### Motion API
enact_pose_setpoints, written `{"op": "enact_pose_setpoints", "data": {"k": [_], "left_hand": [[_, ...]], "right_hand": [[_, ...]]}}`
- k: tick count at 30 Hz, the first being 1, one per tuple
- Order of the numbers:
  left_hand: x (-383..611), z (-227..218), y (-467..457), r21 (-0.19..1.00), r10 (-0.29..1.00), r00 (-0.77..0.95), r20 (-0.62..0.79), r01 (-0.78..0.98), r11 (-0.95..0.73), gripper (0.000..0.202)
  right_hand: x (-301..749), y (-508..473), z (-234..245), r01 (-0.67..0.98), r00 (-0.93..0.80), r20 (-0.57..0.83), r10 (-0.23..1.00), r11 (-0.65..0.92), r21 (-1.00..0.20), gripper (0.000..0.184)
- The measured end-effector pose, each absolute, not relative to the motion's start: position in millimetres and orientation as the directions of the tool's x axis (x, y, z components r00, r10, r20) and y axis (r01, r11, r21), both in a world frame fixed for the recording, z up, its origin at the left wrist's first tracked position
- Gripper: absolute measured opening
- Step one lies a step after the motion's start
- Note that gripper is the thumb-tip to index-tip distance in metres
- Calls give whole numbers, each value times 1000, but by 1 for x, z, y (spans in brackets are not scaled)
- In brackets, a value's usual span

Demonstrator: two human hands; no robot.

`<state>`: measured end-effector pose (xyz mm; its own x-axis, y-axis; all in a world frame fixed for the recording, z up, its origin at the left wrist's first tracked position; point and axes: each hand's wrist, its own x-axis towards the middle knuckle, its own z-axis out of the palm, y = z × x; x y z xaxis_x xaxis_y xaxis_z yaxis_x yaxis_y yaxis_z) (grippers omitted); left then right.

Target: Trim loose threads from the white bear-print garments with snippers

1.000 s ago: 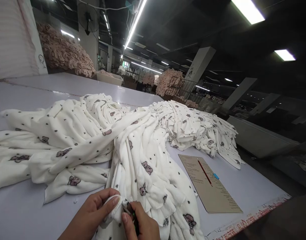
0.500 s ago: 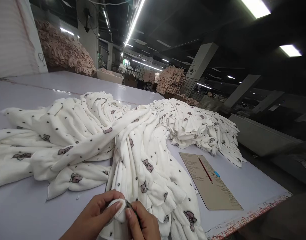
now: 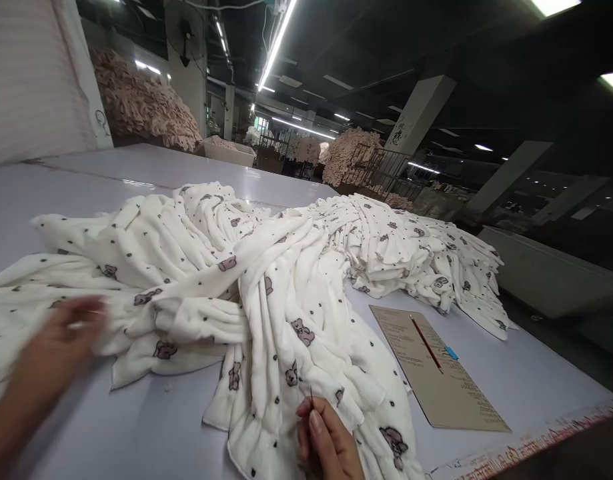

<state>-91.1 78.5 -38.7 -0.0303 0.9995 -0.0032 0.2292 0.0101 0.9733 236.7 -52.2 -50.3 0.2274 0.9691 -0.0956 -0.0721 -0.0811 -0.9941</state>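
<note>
A heap of white plush fabric printed with brown bears and dark dots spreads over the table. At its left end, my left hand is smeared by motion, so its fingers and anything in them cannot be made out. Down at the front, my right hand is closed on a small thin dark tool, whose narrow tip points up; most of it is hidden in the fingers. The fabric lies directly behind and under this hand.
A brown cardboard sheet with writing lies right of the fabric, bearing a dark red pencil and a blue tab. The pale table has a marked right edge. Farther back are pink fabric piles and a bin.
My left hand has let go of the fabric edge and swung far left. My right hand has moved slightly right, keeping the tool. The worked fabric edge now lies down; the view has shifted left.
</note>
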Motion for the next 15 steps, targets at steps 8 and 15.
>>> {"op": "enact_pose_setpoints", "data": {"k": [8,15], "left_hand": [[43,-119,28,824,977,186,-109,566,-15,45],[-31,-89,16,896,862,305,-404,-59,441,38]], "right_hand": [[181,-17,-73,203,22,140,990,133,-970,29],[223,-7,-78,524,134,205,970,106,-845,24]]}}
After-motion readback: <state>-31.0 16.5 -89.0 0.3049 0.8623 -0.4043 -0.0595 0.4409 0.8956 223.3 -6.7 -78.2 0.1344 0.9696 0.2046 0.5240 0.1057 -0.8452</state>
